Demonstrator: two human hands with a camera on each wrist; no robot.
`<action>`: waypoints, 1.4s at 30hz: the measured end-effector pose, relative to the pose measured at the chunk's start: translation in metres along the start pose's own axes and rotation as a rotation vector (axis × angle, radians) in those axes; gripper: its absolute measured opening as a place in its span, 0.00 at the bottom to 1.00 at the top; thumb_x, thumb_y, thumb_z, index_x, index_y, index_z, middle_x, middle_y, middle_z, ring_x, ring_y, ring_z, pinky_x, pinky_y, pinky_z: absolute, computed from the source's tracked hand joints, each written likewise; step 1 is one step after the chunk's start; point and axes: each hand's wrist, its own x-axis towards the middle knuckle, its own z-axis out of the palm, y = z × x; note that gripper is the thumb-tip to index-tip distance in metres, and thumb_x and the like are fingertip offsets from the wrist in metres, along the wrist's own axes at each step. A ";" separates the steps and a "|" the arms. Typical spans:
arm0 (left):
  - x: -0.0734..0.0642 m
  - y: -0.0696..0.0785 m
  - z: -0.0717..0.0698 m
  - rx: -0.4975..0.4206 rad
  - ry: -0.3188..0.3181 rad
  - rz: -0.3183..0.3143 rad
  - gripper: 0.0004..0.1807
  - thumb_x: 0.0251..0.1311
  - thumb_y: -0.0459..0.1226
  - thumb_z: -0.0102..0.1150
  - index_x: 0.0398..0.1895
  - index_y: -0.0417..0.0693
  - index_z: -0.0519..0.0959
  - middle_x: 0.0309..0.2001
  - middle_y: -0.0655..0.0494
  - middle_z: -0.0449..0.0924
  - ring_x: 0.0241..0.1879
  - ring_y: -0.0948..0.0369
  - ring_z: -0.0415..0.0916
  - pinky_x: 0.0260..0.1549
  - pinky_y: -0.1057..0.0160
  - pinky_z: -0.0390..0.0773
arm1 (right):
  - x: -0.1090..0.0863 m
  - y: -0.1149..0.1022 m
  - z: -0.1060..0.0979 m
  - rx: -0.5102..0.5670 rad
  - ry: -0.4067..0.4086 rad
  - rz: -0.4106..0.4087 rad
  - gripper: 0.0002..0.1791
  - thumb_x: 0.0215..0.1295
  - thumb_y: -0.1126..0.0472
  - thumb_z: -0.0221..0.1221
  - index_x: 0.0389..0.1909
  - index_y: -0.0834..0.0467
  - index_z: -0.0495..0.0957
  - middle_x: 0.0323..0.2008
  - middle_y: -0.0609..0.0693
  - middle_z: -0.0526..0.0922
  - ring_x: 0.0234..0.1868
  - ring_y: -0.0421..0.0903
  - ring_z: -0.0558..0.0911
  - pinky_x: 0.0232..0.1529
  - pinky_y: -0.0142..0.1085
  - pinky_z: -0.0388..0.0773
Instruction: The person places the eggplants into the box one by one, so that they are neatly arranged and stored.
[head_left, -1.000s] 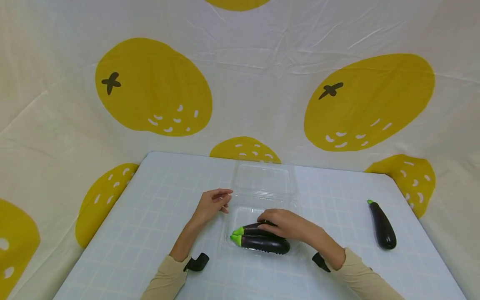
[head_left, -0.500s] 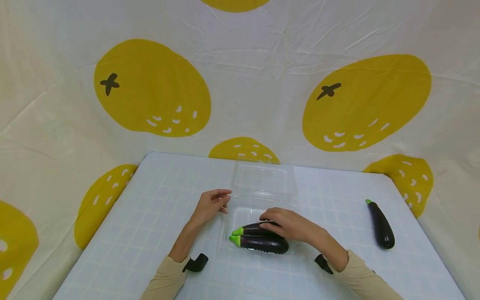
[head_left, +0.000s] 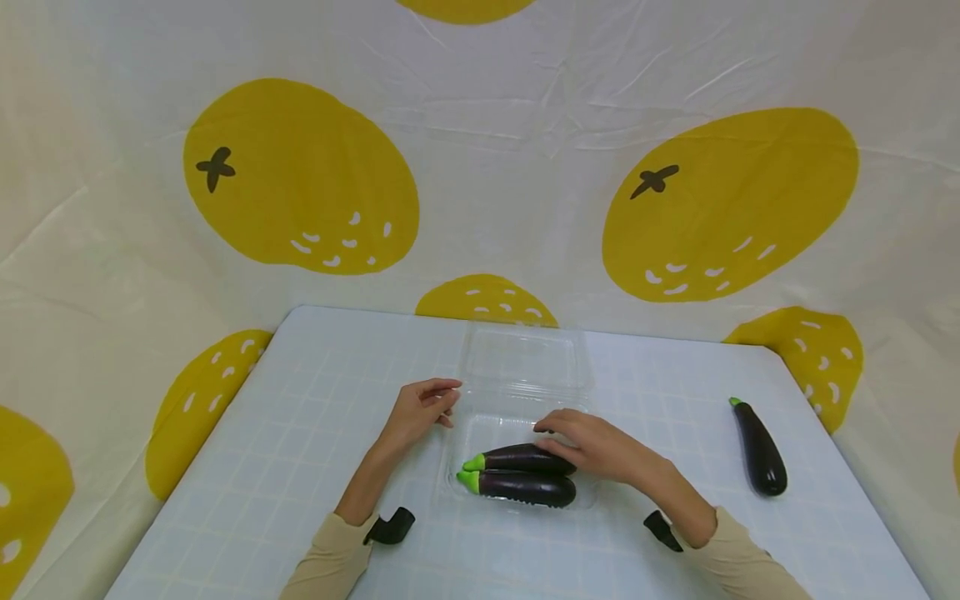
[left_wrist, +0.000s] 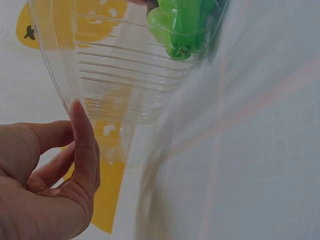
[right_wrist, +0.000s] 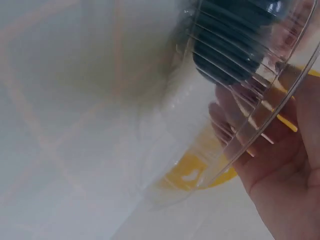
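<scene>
Two dark purple eggplants with bright green stem ends, a front eggplant [head_left: 525,488] and a rear eggplant [head_left: 510,457], lie side by side in a clear plastic clamshell container [head_left: 491,429]. Over the blunt end of the rear one is my right hand [head_left: 596,446], its fingers loosely bent. Through the ribbed wall, the right wrist view shows a dark blunt end [right_wrist: 227,47] near those fingers. My left hand [head_left: 416,412] stays at the container's left side, fingers fairly relaxed. In the left wrist view, a fingertip [left_wrist: 77,107] meets the clear rim.
The container's clear lid [head_left: 525,358] lies folded back toward the far table edge. Another eggplant [head_left: 761,450] rests on the right of the pale checked table [head_left: 315,392]. A white curtain [head_left: 510,167] with yellow fruit prints hangs behind.
My right hand has slid slightly right and away from the rear eggplant, uncovering more of it. The left hand holds its place; the head view has shifted slightly.
</scene>
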 end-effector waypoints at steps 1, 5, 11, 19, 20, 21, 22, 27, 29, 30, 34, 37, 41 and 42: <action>0.000 0.000 0.000 -0.002 0.000 0.004 0.17 0.70 0.31 0.63 0.57 0.27 0.80 0.44 0.32 0.81 0.26 0.61 0.79 0.29 0.68 0.85 | -0.002 0.001 -0.001 -0.007 0.014 -0.006 0.17 0.79 0.52 0.56 0.57 0.59 0.83 0.53 0.48 0.84 0.55 0.47 0.82 0.57 0.46 0.81; 0.000 0.000 -0.001 0.001 0.004 0.001 0.17 0.70 0.31 0.63 0.57 0.27 0.80 0.44 0.32 0.81 0.27 0.61 0.78 0.28 0.68 0.85 | -0.008 0.004 -0.006 -0.029 0.066 -0.037 0.15 0.77 0.56 0.59 0.57 0.59 0.82 0.53 0.48 0.84 0.55 0.47 0.82 0.57 0.45 0.81; 0.002 -0.001 -0.002 0.003 0.002 -0.002 0.17 0.69 0.31 0.63 0.57 0.27 0.80 0.44 0.31 0.81 0.27 0.61 0.78 0.28 0.68 0.85 | -0.019 0.009 -0.013 -0.042 0.154 -0.064 0.13 0.72 0.63 0.64 0.55 0.60 0.82 0.51 0.50 0.85 0.53 0.48 0.82 0.54 0.46 0.83; 0.001 -0.001 -0.002 0.026 0.018 -0.005 0.16 0.70 0.31 0.63 0.56 0.28 0.81 0.44 0.32 0.81 0.24 0.61 0.79 0.29 0.68 0.85 | -0.031 0.018 -0.016 -0.099 0.315 -0.070 0.15 0.65 0.66 0.69 0.53 0.58 0.83 0.49 0.48 0.85 0.51 0.46 0.82 0.50 0.46 0.85; 0.001 -0.001 -0.002 0.027 0.017 -0.005 0.16 0.70 0.30 0.63 0.56 0.28 0.80 0.44 0.32 0.81 0.24 0.61 0.79 0.29 0.68 0.85 | -0.032 0.020 -0.017 -0.105 0.337 -0.071 0.16 0.64 0.67 0.69 0.52 0.58 0.83 0.49 0.48 0.85 0.51 0.46 0.82 0.50 0.46 0.85; 0.001 -0.001 -0.001 0.026 0.016 -0.001 0.17 0.70 0.30 0.63 0.56 0.28 0.80 0.44 0.32 0.81 0.24 0.62 0.79 0.29 0.68 0.85 | -0.034 0.021 -0.017 -0.113 0.358 -0.071 0.16 0.63 0.67 0.70 0.52 0.58 0.83 0.49 0.48 0.85 0.51 0.46 0.82 0.50 0.46 0.85; 0.001 -0.001 -0.001 0.021 0.014 -0.002 0.17 0.70 0.30 0.63 0.56 0.28 0.80 0.44 0.32 0.81 0.24 0.62 0.79 0.29 0.68 0.85 | -0.035 0.023 -0.017 -0.119 0.378 -0.074 0.17 0.62 0.68 0.70 0.52 0.58 0.83 0.49 0.48 0.84 0.51 0.47 0.82 0.50 0.45 0.85; 0.001 -0.001 0.000 0.006 0.004 -0.008 0.17 0.70 0.30 0.63 0.57 0.27 0.80 0.44 0.31 0.81 0.24 0.63 0.79 0.29 0.68 0.85 | -0.043 0.032 -0.018 -0.132 0.447 -0.063 0.21 0.57 0.71 0.73 0.52 0.57 0.84 0.50 0.48 0.84 0.53 0.47 0.81 0.58 0.27 0.77; 0.001 -0.001 0.000 0.008 0.005 -0.010 0.17 0.70 0.30 0.63 0.57 0.27 0.80 0.44 0.31 0.81 0.24 0.63 0.79 0.29 0.68 0.85 | -0.046 0.036 -0.019 -0.128 0.467 -0.055 0.22 0.55 0.72 0.73 0.52 0.58 0.83 0.50 0.48 0.84 0.53 0.47 0.81 0.61 0.20 0.70; 0.001 -0.001 0.000 0.011 0.007 -0.009 0.17 0.70 0.31 0.63 0.57 0.27 0.80 0.44 0.31 0.81 0.24 0.63 0.79 0.29 0.69 0.85 | -0.048 0.037 -0.020 -0.129 0.476 -0.049 0.22 0.55 0.72 0.73 0.52 0.58 0.83 0.50 0.49 0.84 0.53 0.48 0.81 0.61 0.17 0.67; 0.001 -0.001 0.001 0.014 0.011 -0.011 0.17 0.69 0.31 0.63 0.56 0.28 0.80 0.43 0.32 0.81 0.24 0.62 0.78 0.29 0.69 0.85 | -0.055 0.043 -0.022 -0.128 0.506 -0.012 0.21 0.55 0.72 0.73 0.51 0.59 0.83 0.50 0.49 0.84 0.52 0.48 0.80 0.60 0.13 0.62; 0.002 -0.002 0.000 0.011 0.005 -0.015 0.17 0.69 0.31 0.63 0.57 0.28 0.80 0.44 0.31 0.81 0.24 0.62 0.79 0.29 0.69 0.85 | -0.062 0.048 -0.023 -0.132 0.521 0.031 0.20 0.56 0.71 0.73 0.51 0.58 0.84 0.49 0.50 0.84 0.52 0.49 0.81 0.60 0.12 0.61; 0.002 -0.001 0.000 -0.003 -0.008 -0.020 0.18 0.70 0.31 0.63 0.58 0.28 0.80 0.46 0.30 0.80 0.25 0.62 0.79 0.29 0.69 0.85 | -0.073 0.055 -0.024 -0.122 0.543 0.092 0.20 0.58 0.71 0.72 0.51 0.58 0.83 0.50 0.50 0.84 0.52 0.50 0.80 0.60 0.11 0.58; 0.002 -0.001 0.000 -0.004 -0.010 -0.020 0.18 0.70 0.31 0.63 0.58 0.27 0.79 0.45 0.30 0.80 0.24 0.62 0.79 0.30 0.69 0.85 | -0.076 0.057 -0.024 -0.117 0.549 0.103 0.20 0.58 0.71 0.72 0.52 0.58 0.83 0.50 0.50 0.84 0.52 0.51 0.80 0.59 0.11 0.58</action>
